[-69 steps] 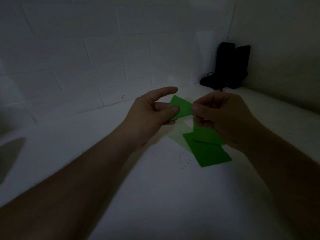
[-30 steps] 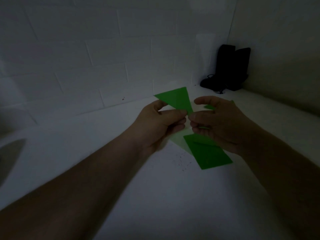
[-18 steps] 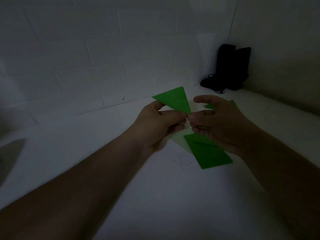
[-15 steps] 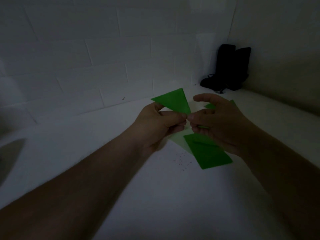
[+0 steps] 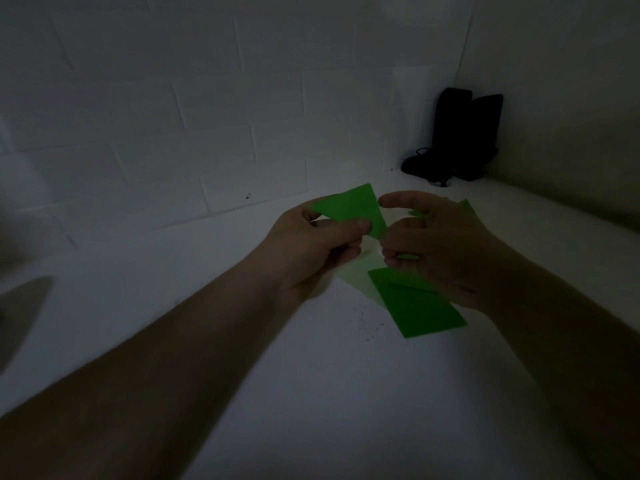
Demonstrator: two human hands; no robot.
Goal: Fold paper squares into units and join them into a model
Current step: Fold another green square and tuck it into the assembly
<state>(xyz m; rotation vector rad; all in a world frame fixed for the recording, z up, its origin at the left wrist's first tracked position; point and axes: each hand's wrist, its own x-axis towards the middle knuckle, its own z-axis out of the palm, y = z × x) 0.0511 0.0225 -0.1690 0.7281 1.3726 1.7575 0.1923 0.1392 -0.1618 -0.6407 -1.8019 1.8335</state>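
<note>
1. We have one view only, from a wide-angle camera worn on the person's head, so no second view shares any part of the scene.
2. We look forward and down along both forearms, which enter from the bottom edge, with the left hand (image 5: 311, 244) and right hand (image 5: 440, 244) close, near the middle of the frame.
3. We face the far right corner of the white surface (image 5: 311, 393), where the tiled wall (image 5: 207, 116) meets a plain side wall (image 5: 554, 81).
4. Straight lines bow toward the frame's edges, and the scene is dim.
</note>
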